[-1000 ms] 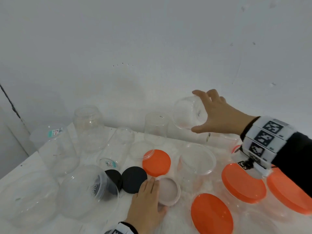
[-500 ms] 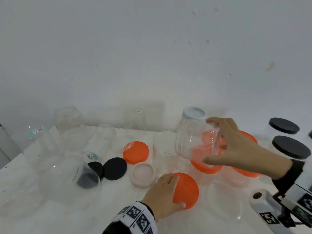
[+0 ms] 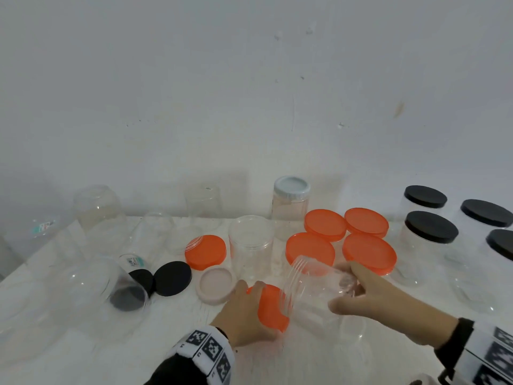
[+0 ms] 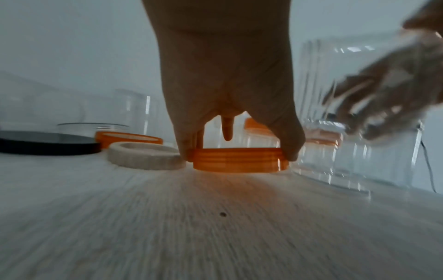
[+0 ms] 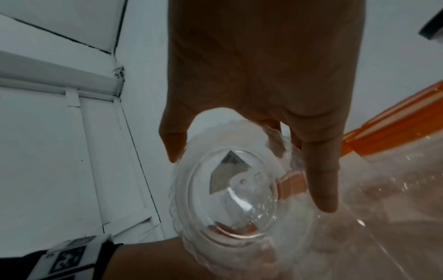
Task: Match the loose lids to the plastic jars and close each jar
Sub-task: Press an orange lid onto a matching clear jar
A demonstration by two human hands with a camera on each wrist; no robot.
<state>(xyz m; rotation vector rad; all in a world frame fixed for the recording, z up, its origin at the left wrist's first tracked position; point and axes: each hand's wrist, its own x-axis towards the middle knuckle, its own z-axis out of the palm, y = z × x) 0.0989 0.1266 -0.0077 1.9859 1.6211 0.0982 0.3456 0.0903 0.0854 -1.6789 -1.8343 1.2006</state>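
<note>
Fingers of left hand (image 3: 244,315) pinch orange lid (image 3: 273,308); right hand (image 3: 369,298) grips blurred clear jar (image 3: 313,284).

We see an orange lid (image 3: 273,308) under our left-hand fingers (image 3: 244,290); clear jar (image 3: 316,284) betw. right-hand fingers (image 3: 361,273). Beige lid (image 3: 216,284) just left of the left fingertips, black lids (image 3: 172,277) further left. Wristbands (image 3: 206,348) w/ black-&-white square codes, sleeves black. Table (image 3: 166,343) white.

Black sleeves (image 3: 177,370), white wristbands (image 3: 208,348) printed with black square markers.
</note>
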